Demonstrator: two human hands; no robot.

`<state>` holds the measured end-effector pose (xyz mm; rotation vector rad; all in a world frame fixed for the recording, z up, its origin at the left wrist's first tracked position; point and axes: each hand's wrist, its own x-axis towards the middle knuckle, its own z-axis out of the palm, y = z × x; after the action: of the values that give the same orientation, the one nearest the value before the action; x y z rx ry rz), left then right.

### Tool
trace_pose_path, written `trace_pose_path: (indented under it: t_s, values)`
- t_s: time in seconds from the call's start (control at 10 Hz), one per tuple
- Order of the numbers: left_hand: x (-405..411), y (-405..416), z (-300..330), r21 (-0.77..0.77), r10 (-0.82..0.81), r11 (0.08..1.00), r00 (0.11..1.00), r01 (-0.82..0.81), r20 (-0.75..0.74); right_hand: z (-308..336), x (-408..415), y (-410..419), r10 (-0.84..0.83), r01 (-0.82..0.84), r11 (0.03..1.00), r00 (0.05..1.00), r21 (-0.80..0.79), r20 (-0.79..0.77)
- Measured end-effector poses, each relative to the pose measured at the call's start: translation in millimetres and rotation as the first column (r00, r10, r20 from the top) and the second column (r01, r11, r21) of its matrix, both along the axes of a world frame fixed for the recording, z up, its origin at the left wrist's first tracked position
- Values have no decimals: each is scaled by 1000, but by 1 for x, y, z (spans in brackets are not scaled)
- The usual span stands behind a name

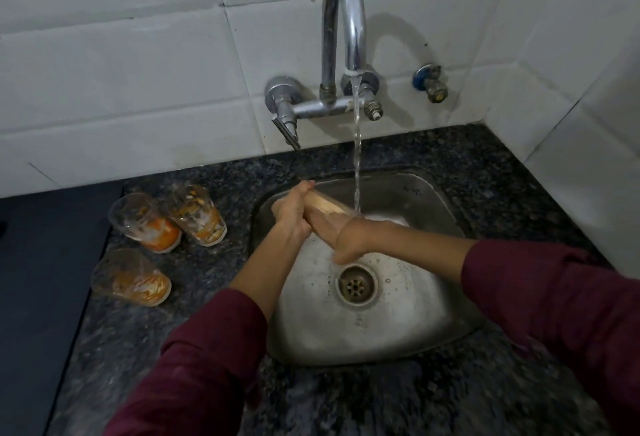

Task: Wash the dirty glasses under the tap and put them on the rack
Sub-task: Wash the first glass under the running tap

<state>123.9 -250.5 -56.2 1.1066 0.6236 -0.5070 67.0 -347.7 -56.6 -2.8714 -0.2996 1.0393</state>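
Note:
A clear glass (327, 208) lies tilted on its side over the sink (398, 325), just left of the water stream (356, 158) that falls from the tap (343, 34). My left hand (293, 216) grips the glass by its base end. My right hand (349, 240) has its fingers pushed straight into the glass's mouth, with the thumb hanging outside below the rim. Three dirty glasses smeared with orange residue stand on the counter to the left: one at the back left (145, 222), one at the back right (198, 216), one nearer me (131, 278).
The steel sink has a drain (356, 285) below my hands. Dark speckled granite counter (346, 401) surrounds it, white tiled wall behind. A dark blue surface (38, 280) adjoins the counter on the left. A small valve (431, 82) sits on the wall at right. No rack is in view.

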Motion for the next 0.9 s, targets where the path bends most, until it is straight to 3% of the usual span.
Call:
trace_pose_path:
  t_s: [0.1, 0.2, 0.3, 0.4, 0.5, 0.6, 0.7, 0.8, 0.9]
  values:
    - [4, 5, 2, -23, -54, 998, 998, 53, -23, 14, 1, -6, -156, 134, 903, 988, 408, 20]
    - [3, 9, -1, -188, -110, 976, 994, 111, 14, 44, -5, -1, -174, 615, -96, 764, 783, -621]
    - [2, 5, -1, -198, -98, 975, 995, 101, 25, 47, -14, 11, -239, 519, -27, 827, 855, -509]
    - [3, 1, -2, -68, -67, 995, 996, 70, 59, 41, -19, 9, -223, 55, 791, 953, 609, 205]
    - [-2, 0, -6, 14, -31, 999, 997, 30, 74, 19, -16, 7, 13, -52, 983, 976, 175, 217]
    - [-5, 0, -10, 51, 23, 998, 999, -24, 29, -1, -21, -2, 12, -69, 983, 947, 168, 320]
    - [2, 12, -17, -9, 12, 1000, 994, -13, -106, -9, -31, -14, -179, -140, 817, 861, 560, 476]
    - [-7, 26, -20, -26, -161, 987, 971, 159, -176, -10, -40, -23, -398, -66, 706, 786, 705, 473]
    - [-28, 37, -24, 245, -388, 885, 918, 397, -86, -6, -43, -35, -509, 57, 620, 788, 783, 346]
